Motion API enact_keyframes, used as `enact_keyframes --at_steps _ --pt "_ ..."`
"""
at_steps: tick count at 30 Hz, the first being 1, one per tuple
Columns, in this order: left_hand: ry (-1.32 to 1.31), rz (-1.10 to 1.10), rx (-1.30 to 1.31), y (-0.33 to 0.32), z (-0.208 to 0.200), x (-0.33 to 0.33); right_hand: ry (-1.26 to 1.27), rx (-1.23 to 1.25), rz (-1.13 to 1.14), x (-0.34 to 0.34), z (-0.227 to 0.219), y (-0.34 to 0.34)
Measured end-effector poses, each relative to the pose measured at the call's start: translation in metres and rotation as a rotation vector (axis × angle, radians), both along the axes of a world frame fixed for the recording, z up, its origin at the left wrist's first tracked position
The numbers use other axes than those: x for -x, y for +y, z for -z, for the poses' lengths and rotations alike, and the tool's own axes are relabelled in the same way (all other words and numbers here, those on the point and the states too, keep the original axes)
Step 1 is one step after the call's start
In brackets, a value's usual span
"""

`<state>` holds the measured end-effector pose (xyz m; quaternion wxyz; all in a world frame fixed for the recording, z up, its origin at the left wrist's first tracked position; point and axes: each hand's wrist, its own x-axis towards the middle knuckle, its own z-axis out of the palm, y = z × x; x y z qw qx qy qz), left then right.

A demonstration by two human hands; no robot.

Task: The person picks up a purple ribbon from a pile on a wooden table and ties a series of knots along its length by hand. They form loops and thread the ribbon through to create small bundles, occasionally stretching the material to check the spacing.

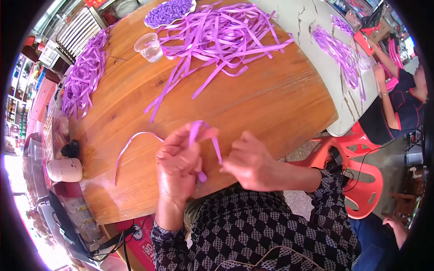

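Across frame centre: wooden table. Upper centre: purple ribbon heap. Just below centre: left hand and right hand, fingertips of both pinching one purple strip, bent between them; best kept flat, untwisted, lightly taut.

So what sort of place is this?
Perhaps a small shop doubling as a craft workroom: purple ribbons lie heaped on a wooden table, crowded shelves stand at far left, and another person is beside a white table.

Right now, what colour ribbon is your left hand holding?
Purple ribbon, best seen in the head view.
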<state>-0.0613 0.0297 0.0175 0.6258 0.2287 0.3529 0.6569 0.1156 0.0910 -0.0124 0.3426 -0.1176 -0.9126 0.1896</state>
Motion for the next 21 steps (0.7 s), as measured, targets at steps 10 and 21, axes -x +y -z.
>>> enact_keyframes --at_steps 10,21 --pt "0.486 0.244 0.149 -0.021 -0.002 -0.024 0.121 -0.051 0.173 -0.007 -0.023 0.006" --pt "0.949 -0.027 -0.092 -0.029 0.005 -0.036 0.482 1.22 0.06 0.004 -0.02 -0.019"
